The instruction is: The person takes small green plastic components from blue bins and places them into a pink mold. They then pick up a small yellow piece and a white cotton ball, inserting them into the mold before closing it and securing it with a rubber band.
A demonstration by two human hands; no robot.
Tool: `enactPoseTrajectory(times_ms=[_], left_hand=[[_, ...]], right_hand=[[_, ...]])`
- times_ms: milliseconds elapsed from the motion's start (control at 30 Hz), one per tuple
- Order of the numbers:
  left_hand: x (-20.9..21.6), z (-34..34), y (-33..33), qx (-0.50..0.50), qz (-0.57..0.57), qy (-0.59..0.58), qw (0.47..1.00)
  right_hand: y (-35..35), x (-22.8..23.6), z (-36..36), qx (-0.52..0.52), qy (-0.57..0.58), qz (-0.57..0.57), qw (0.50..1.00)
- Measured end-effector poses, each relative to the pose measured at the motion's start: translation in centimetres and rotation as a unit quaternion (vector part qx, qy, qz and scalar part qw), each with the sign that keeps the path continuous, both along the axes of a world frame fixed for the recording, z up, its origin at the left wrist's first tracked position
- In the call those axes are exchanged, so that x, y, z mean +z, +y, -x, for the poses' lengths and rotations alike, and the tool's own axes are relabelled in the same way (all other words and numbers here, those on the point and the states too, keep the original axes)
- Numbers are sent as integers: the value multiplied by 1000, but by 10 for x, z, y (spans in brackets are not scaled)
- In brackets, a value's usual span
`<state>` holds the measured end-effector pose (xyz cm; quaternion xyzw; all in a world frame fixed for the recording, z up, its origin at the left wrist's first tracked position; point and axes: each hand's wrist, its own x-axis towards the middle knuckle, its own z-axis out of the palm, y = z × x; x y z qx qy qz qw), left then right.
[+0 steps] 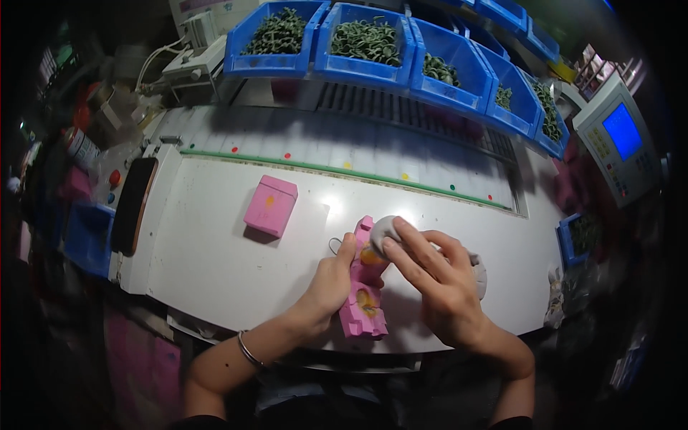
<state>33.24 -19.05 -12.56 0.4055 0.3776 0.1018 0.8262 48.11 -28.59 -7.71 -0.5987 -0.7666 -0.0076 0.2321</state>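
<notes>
My left hand [334,283] is wrapped round an opened pink mold [352,320], over the white table in front of me. The mold's two blocky halves have yellow-stained hollows facing up. My right hand [448,283] pinches a rounded, pale grey cloth pouch [385,230] at the mold's upper half, partly covering it. Behind my right hand shows more grey cloth-like material [479,276]; I cannot tell if it belongs to the pouch. A small wire loop [335,246] shows beside my left thumb. Farther left, a closed pink mold block [271,206] sits on the table.
A green strip [308,165] with coloured dots crosses behind the table [208,265]. Blue bins [276,68] of small green pieces line the back. A phone [136,204] lies at the left edge; a control panel [620,136] with a blue screen stands at the right.
</notes>
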Motion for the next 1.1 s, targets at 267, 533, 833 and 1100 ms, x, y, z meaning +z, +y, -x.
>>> enactPoseTrajectory(times_ms=[267,533,833,1100], left_hand=[[2,-5,-1,27,147,-81,985],[7,0,-4,29,176,-89,980],[7,21,-11,83,-512,-15,855],[15,20,-25,152,-495,-150,842]], right_hand=[[-3,-16,6,16,-217,-81,973],[-13,-37,-4,50,-186,-124,973],[-28,-41,-4,-38,88,28,995],[-12,-8,21,-53,667,183,720]])
